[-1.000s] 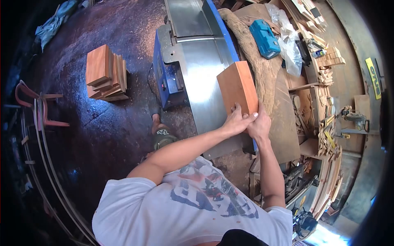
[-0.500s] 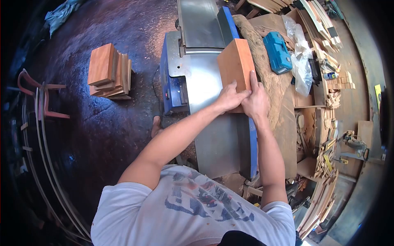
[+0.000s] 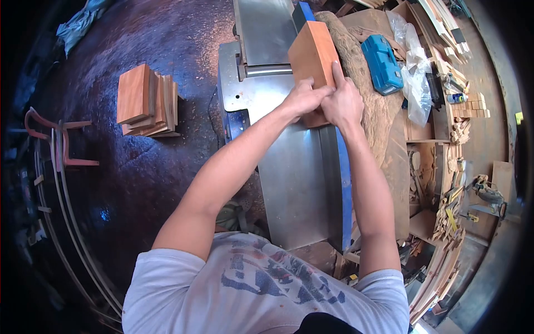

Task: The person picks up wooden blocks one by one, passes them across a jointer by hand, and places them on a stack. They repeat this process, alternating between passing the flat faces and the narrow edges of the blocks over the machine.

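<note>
while the left hand (image 3: 303,100) lies across the left face of a reddish-brown wood block (image 3: 310,53), the right hand (image 3: 345,106) bears on its upper edge, index finger pointing straight along it. the grip of both hands is clamped on the block's near end, the left thumb touching the right hand. the block is at one o'clock from the middle of the view, standing on edge on a steel bed (image 3: 295,195), alongside a blue fence (image 3: 345,186); i cannot tell whether block and fence touch.

a stack (image 3: 133,97) of similar blocks sits on the dark floor (image 3: 144,183) at ten o'clock, well apart from the bed, and a pink chair (image 3: 65,149) is at nine. toward half past one, a rough log (image 3: 368,114) lies beside a brown tabletop (image 3: 394,178); a teal case (image 3: 382,64) is just beside the log, with a clear plastic bag (image 3: 416,89) next to it at two o'clock. pale wood scraps (image 3: 450,214) crowd the side between three and four o'clock. a white shirt (image 3: 267,284) with faded print fills six o'clock.
</note>
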The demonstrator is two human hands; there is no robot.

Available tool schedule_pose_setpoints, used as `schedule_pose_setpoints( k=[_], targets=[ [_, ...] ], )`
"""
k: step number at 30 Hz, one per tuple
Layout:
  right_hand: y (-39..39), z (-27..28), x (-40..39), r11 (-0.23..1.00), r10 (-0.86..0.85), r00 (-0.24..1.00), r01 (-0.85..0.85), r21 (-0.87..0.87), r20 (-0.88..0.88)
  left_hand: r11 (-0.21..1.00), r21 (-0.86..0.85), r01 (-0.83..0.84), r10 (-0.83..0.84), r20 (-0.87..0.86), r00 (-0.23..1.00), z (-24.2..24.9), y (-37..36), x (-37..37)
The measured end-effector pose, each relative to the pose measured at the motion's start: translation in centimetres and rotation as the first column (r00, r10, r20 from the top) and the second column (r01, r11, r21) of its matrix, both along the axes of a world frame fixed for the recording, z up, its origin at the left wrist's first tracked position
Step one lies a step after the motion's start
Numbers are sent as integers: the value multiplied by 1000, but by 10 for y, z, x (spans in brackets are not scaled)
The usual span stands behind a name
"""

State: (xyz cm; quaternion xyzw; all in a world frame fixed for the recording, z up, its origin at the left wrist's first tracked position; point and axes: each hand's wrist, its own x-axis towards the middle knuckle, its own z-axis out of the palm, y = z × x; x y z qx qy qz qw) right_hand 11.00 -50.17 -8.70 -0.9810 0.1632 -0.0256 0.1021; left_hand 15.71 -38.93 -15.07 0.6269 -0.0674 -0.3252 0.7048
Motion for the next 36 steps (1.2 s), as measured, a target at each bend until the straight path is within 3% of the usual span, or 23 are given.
schedule_pose_setpoints(
  k=[10, 20, 23, 36],
  targets=[
    [2, 2, 52, 1000, 4, 1000, -4, 1, 0, 999, 24, 44, -44, -27, 999, 16, 7, 52],
    [2, 3, 119, 998, 49, 999, -49, -36, 12, 985, 148, 90, -88, -14, 996, -7, 0, 136],
    [4, 7, 135, 998, 43, 999, -43, -45, 7, 996, 54, 70, -70, -6, 998, -13, -3, 156],
    [5, 4, 201, 999, 36, 998, -36, -3, 41, 996, 79, 45, -46, 9, 999, -13, -2, 222]
  ],
)
